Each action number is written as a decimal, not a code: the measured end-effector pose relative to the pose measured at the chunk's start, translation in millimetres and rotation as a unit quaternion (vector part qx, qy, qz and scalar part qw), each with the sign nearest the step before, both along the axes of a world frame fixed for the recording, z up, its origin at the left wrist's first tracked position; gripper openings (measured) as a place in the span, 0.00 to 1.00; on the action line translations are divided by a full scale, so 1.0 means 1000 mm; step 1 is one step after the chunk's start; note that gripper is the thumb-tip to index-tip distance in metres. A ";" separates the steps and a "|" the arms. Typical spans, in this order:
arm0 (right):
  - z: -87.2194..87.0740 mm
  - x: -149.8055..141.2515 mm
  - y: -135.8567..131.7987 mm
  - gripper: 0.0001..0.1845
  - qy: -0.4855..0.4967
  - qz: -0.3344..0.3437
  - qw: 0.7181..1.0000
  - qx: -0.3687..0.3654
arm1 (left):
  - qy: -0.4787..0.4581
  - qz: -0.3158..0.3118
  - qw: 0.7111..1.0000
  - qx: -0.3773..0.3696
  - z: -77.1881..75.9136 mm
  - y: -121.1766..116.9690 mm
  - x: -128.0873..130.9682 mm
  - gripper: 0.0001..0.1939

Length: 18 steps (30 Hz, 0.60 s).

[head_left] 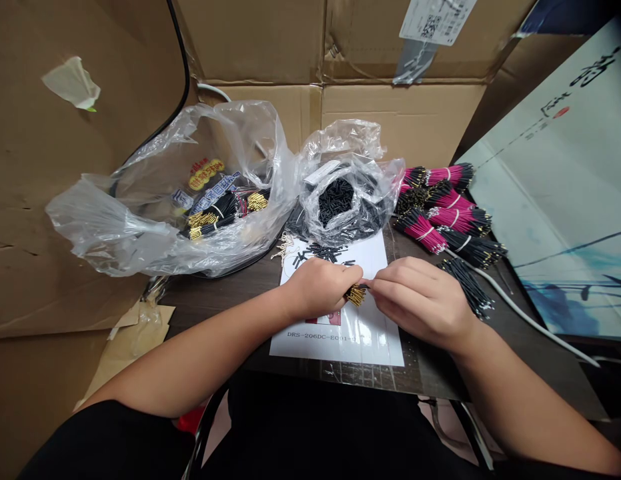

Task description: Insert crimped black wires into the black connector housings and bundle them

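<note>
My left hand (323, 287) is closed around a bundle of wires with gold-coloured metal ends (357, 295) that stick out past its thumb. Close against the bundle on the right, my right hand (420, 300) pinches with its fingertips. A thin dark piece shows at those fingertips, too small to make out fully. Beneath both hands lies a white printed sheet (335, 350) on the dark table. Loose short black tubes (324, 253) are scattered on the sheet's far part, just beyond my left hand. The rest of the held bundle is hidden in my left hand.
Behind the sheet stands an open clear bag of black tubes (336, 200). A larger plastic bag (165, 247) with gold-ended wire bundles is at left. Pink and black wire bundles (453, 217) are stacked at right, beside a white cable (520, 310). Cardboard (400, 120) walls the back.
</note>
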State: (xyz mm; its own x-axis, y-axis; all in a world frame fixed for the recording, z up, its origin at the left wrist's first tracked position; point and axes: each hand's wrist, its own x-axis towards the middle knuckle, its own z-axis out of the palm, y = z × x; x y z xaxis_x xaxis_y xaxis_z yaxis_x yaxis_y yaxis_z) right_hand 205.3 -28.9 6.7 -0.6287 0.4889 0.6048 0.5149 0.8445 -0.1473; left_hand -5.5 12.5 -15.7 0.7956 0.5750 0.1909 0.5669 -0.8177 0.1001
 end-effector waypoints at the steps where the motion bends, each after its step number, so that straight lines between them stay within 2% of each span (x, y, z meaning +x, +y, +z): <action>1: 0.000 0.000 0.000 0.16 -0.005 0.002 1.000 0.004 | 0.003 0.000 1.000 -0.002 0.000 0.000 0.000 0.04; 7: -0.001 0.000 0.000 0.17 -0.001 0.007 1.000 0.006 | 0.006 -0.001 1.000 -0.003 -0.001 0.000 0.000 0.04; 14: -0.012 0.000 0.000 0.22 0.027 -0.019 0.999 0.035 | -0.017 0.019 0.999 0.025 -0.002 -0.002 0.000 0.03; 18: -0.010 -0.003 -0.004 0.26 0.018 -0.022 0.998 0.056 | -0.040 0.030 0.998 0.028 -0.002 -0.003 0.000 0.04</action>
